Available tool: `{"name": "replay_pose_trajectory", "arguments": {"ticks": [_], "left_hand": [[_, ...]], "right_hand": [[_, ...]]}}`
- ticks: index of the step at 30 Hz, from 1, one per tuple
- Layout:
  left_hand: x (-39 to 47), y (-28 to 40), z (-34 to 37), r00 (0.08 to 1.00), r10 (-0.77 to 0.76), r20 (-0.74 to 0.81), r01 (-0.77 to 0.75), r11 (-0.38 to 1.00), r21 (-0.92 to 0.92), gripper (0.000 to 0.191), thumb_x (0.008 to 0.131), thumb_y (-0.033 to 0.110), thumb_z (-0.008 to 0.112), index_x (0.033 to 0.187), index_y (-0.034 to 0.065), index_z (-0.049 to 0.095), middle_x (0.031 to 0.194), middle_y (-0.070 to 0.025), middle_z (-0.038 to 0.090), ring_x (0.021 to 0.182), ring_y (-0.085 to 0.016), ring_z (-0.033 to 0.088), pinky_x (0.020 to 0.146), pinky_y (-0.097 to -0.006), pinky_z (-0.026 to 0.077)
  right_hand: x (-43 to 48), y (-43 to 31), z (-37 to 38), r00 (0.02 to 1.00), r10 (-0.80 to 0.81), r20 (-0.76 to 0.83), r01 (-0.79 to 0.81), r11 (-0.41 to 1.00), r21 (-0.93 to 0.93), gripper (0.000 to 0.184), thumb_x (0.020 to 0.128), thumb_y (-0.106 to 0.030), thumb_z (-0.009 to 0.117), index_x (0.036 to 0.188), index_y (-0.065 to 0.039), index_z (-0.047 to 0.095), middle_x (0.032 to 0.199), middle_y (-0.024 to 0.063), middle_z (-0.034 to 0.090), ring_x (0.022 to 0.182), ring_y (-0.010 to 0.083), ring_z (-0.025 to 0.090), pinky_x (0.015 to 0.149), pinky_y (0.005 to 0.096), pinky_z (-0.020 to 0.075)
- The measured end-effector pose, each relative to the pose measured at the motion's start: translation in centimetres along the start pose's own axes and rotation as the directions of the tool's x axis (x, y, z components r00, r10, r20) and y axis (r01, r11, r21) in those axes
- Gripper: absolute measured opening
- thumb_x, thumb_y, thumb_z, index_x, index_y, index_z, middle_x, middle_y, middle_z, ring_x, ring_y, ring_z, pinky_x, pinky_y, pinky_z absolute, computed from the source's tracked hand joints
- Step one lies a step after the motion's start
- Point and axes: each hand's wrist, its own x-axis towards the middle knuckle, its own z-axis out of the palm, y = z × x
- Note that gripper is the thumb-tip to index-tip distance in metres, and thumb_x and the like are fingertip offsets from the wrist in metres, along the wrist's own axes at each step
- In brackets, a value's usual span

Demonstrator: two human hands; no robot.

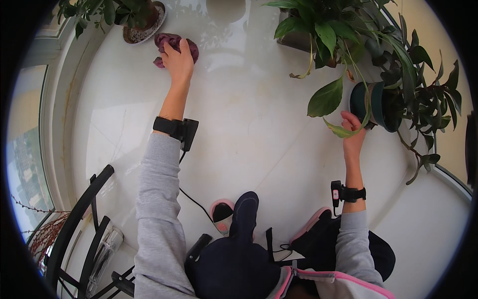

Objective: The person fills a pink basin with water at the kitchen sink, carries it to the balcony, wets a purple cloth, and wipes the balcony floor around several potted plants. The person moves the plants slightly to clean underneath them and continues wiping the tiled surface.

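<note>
My left hand [179, 61] reaches forward and grips a crumpled maroon cloth [170, 39] against the white tiled floor [239, 142], fingers spread over the bunched fabric. Just beyond the cloth is the rim of a pot saucer [161, 18] with white grit in it. Out to the right, my right hand [353, 129] has bent fingers beside the base of a dark green plant pot [377, 104]. Whether those fingers grip the pot or only rest near it is unclear. A yellowing leaf [343, 131] hangs partly across this hand.
A leafy plant in a dark planter [295, 39] stands at the back right. Along the left wall, near the window [28, 138], is a black metal frame [82, 213] with a clear glass vase [106, 254]. A black cable [196, 203] trails from my left wrist.
</note>
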Motion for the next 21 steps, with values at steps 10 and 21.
{"name": "replay_pose_trajectory", "arguments": {"ticks": [10,21], "left_hand": [[5.1,0.9,7.8,0.803,0.529,0.275,-0.589,0.775,0.228,0.041,0.088,0.013,0.057,0.128,0.0085,0.050,0.130,-0.0189,0.051,0.122,-0.037,0.047,0.104,-0.0615,0.030],[7.5,5.4,17.7,0.585,0.791,0.182,-0.787,0.607,-0.111,0.053,0.082,0.007,0.061,0.133,0.0062,0.045,0.125,-0.0198,0.055,0.114,-0.042,0.051,0.096,-0.0483,0.041]], "right_hand": [[2.0,-1.1,3.4,0.924,-0.382,-0.024,0.377,0.919,-0.118,0.031,0.089,-0.001,0.056,0.120,-0.004,0.062,0.106,0.0064,0.061,0.086,0.0122,0.057,0.072,0.0229,0.0455],[10.3,-12.9,8.9,0.656,-0.755,0.001,0.637,0.553,-0.538,0.039,0.086,0.001,0.054,0.124,-0.001,0.056,0.130,0.0212,0.051,0.121,0.0381,0.046,0.098,0.0450,0.0411]]}}
